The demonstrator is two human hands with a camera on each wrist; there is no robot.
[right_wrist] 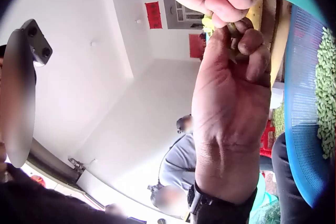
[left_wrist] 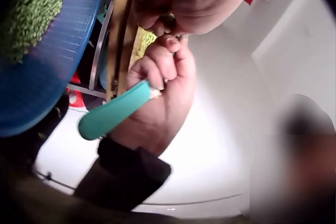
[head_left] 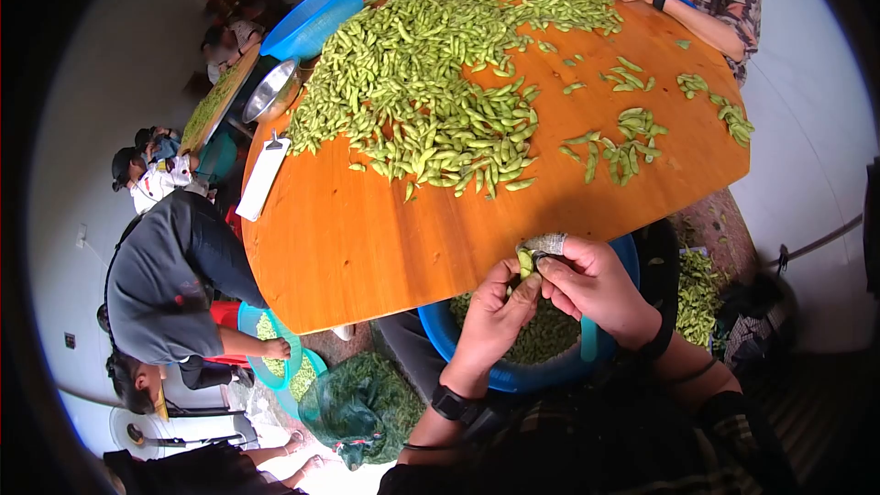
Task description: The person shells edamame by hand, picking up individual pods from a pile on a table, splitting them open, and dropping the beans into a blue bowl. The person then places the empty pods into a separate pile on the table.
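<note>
In the head view, the left hand (head_left: 495, 319) pinches a green pod (head_left: 525, 261) between thumb and fingers, just beyond the table's near edge. Touching it from the right, the right hand (head_left: 600, 289) has a wrapped finger and curls round a tool with a teal handle (head_left: 588, 339). The same handle (left_wrist: 115, 111) sticks out below the curled right hand (left_wrist: 163, 82) in the left wrist view. The tool's working end is mostly hidden by the fingers. Below both hands sits a blue basket (head_left: 449, 335) holding shelled beans (right_wrist: 326, 87).
A wooden table (head_left: 367, 257) bears a large heap of pods (head_left: 412, 64) and smaller groups at the right. A white clipboard-like object (head_left: 266, 174) lies at its left edge. People sit across the table and at the left. A green net bag (head_left: 367, 403) lies on the floor.
</note>
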